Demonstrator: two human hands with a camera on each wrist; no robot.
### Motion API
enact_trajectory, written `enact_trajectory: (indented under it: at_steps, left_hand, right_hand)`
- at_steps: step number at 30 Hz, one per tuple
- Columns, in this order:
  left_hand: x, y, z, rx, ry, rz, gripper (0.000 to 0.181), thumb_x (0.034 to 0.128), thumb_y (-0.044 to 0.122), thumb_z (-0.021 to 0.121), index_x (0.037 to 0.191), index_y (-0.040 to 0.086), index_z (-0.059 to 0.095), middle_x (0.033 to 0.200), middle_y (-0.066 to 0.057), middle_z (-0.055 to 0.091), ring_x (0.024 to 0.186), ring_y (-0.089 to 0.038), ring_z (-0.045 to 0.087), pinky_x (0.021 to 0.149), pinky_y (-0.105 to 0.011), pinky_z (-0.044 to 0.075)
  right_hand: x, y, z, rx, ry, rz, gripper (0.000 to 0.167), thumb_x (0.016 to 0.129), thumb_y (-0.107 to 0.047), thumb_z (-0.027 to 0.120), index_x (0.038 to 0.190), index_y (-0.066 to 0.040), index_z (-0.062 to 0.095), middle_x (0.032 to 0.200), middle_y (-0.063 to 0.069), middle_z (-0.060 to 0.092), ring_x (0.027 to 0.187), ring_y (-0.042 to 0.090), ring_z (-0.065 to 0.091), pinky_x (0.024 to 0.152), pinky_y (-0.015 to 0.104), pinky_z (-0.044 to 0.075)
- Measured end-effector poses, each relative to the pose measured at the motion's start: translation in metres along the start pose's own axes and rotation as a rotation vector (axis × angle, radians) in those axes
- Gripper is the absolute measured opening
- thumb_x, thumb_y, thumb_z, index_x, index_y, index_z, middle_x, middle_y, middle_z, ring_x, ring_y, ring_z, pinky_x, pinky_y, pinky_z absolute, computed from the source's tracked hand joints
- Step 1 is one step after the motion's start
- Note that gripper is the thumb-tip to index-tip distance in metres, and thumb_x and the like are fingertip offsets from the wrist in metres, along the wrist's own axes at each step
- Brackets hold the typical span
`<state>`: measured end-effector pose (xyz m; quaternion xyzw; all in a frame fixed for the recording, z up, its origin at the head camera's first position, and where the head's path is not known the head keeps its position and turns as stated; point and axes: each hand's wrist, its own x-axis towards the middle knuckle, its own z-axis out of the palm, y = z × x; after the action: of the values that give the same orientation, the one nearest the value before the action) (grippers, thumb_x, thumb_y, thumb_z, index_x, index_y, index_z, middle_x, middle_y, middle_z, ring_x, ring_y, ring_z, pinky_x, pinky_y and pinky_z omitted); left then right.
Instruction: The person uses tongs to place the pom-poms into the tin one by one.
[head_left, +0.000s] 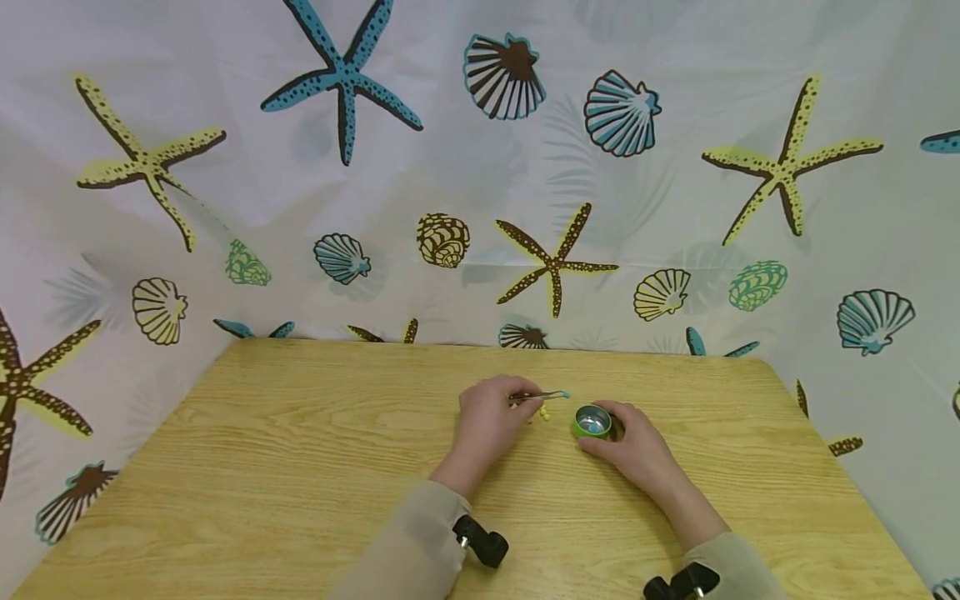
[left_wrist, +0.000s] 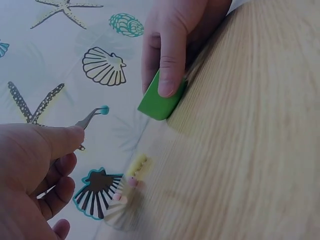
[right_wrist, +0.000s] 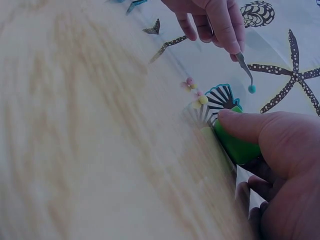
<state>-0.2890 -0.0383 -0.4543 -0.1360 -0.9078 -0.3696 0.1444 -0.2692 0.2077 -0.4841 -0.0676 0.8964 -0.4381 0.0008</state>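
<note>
My left hand (head_left: 491,421) pinches a pair of tweezers (left_wrist: 89,119) between thumb and fingers. The bent tips hold a small blue bead (right_wrist: 252,89) above the table, to the left of a small green cup (head_left: 581,428). My right hand (head_left: 637,446) grips this cup from its right side, with the thumb on the near side. The cup stands upright and has a shiny metallic inside, where something light blue lies at the bottom. On the table beneath the left hand lie several small yellow beads (head_left: 545,414) and pink beads (left_wrist: 132,181), partly hidden in the head view.
The wooden table (head_left: 315,467) reaches back to a white curtain (head_left: 420,167) printed with starfish and shells, which also hangs at both sides. Each sleeved wrist carries a black camera mount (head_left: 482,542).
</note>
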Motion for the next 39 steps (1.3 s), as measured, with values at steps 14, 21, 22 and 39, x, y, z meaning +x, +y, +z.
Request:
enact_trajectory:
  at_steps: [14,21,22,39]
  left_hand:
    - [-0.009,0.018,0.017,0.105,-0.079,0.102,0.007,0.1004,0.028,0.085,0.107,0.026,0.087,0.093,0.011,0.074,0.084,-0.011,0.062,0.102,-0.057,0.043]
    - [-0.011,0.019,0.02,0.114,-0.088,0.09,0.008,0.1004,0.028,0.086,0.107,0.025,0.087,0.097,0.011,0.076,0.103,-0.017,0.07,0.107,-0.059,0.041]
    - [-0.011,0.018,0.021,0.112,-0.088,0.09,0.008,0.1001,0.027,0.086,0.107,0.025,0.087,0.097,0.011,0.077,0.104,-0.018,0.07,0.107,-0.059,0.041]
    - [0.0,-0.005,0.001,0.034,0.064,-0.008,0.01,0.1013,0.025,0.084,0.11,0.022,0.087,0.108,0.003,0.082,0.103,-0.026,0.074,0.102,-0.06,0.046]
  right_hand:
    - [-0.001,-0.001,-0.001,0.01,0.006,-0.004,0.067,0.098,-0.031,0.088,0.154,-0.003,0.061,0.154,0.023,0.059,0.147,0.044,0.051,0.121,0.064,0.038]
    - [-0.001,-0.001,0.0,0.004,0.008,-0.002,0.066,0.098,-0.029,0.088,0.153,-0.003,0.062,0.153,0.023,0.059,0.147,0.044,0.051,0.121,0.064,0.038]
    - [-0.001,-0.001,0.0,0.004,0.007,-0.001,0.066,0.098,-0.029,0.088,0.153,-0.003,0.062,0.154,0.023,0.059,0.148,0.044,0.051,0.121,0.064,0.038]
    - [0.0,0.0,-0.001,0.006,0.002,-0.005,0.068,0.099,-0.03,0.088,0.155,-0.002,0.06,0.154,0.023,0.058,0.148,0.045,0.05,0.122,0.063,0.038]
